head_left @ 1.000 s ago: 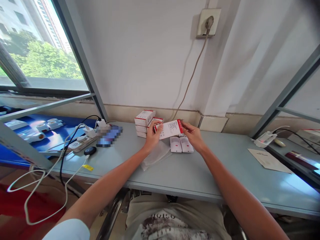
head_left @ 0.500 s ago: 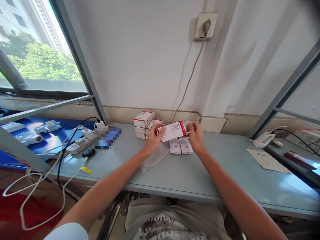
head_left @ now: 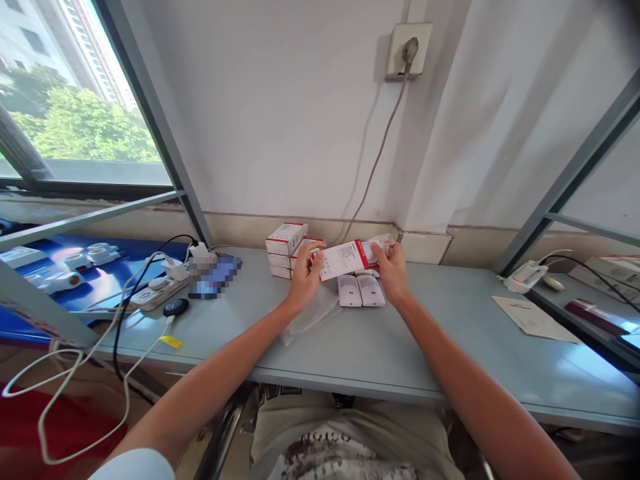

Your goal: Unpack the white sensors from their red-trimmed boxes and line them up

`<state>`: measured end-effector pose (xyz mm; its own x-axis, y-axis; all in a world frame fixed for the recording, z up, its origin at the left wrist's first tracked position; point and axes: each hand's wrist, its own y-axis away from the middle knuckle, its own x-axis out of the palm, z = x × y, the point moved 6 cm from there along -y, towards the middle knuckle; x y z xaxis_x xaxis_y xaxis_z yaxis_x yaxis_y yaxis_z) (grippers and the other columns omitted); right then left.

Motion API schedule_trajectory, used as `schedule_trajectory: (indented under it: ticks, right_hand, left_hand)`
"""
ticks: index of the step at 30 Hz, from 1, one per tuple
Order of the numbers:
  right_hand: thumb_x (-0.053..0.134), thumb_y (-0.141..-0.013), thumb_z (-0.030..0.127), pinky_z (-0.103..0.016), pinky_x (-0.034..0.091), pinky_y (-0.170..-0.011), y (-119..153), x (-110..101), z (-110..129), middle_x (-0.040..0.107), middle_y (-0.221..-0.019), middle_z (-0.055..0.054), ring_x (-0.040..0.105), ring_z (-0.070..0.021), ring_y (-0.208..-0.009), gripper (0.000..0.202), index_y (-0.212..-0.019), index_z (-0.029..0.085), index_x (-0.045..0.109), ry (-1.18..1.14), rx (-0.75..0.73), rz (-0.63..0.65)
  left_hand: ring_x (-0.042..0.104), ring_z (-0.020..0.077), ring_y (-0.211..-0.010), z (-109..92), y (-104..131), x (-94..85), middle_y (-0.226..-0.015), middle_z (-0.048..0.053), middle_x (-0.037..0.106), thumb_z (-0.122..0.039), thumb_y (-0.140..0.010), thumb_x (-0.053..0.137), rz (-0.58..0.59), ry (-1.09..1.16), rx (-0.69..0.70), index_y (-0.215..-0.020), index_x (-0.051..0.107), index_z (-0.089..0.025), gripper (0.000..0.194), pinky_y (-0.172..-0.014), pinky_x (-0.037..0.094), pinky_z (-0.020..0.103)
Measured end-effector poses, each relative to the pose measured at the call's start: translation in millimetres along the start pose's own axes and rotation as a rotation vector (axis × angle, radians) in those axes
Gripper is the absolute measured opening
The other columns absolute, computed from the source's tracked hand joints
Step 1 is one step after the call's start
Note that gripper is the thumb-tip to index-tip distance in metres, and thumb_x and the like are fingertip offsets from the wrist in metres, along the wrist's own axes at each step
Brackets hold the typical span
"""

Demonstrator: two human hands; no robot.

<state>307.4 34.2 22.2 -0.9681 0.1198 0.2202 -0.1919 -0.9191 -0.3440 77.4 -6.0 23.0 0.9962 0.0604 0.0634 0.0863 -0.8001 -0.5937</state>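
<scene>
My left hand (head_left: 306, 275) grips the left end of a small white and red cardboard box (head_left: 344, 260), which is tilted above the table. At the box's right end, my right hand (head_left: 393, 270) pinches a white item in a clear plastic bag (head_left: 383, 243); part of it sticks out past the red band. The fingers hide much of this item. Below the box lie two white detectors (head_left: 371, 291) side by side, with more white showing behind them. A flat clear plastic bag (head_left: 311, 319) rests on the table under my left wrist.
Similar boxes (head_left: 285, 243) are stacked against the wall, left of my hands. Further left are a blurred phone (head_left: 215, 277), a black round device (head_left: 176, 307) and a power strip (head_left: 155, 293) with cables. A paper sheet (head_left: 534, 319) lies at the right.
My right hand has shifted slightly outward, and more of the bagged white item shows beyond the box's right end. The box has turned a little flatter in my left hand.
</scene>
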Motion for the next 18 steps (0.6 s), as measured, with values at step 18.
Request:
schedule_trajectory:
  ticks: [18]
  right_hand:
    - [0.073,-0.084,0.069,-0.03,0.057,-0.063,-11.8,-28.9,-12.1,0.067,-0.1,0.0,0.069,-0.0195,-0.086,0.054,-0.107,0.03,0.043,-0.027,-0.002,-0.283]
  left_hand:
    - [0.061,0.0354,-0.136,-28.3,7.4,0.9,-0.146,0.015,0.064,-0.032,-0.091,0.077,0.148,-0.648,0.7,-0.151,0.05,-0.027,0.066,-0.116,0.048,0.057]
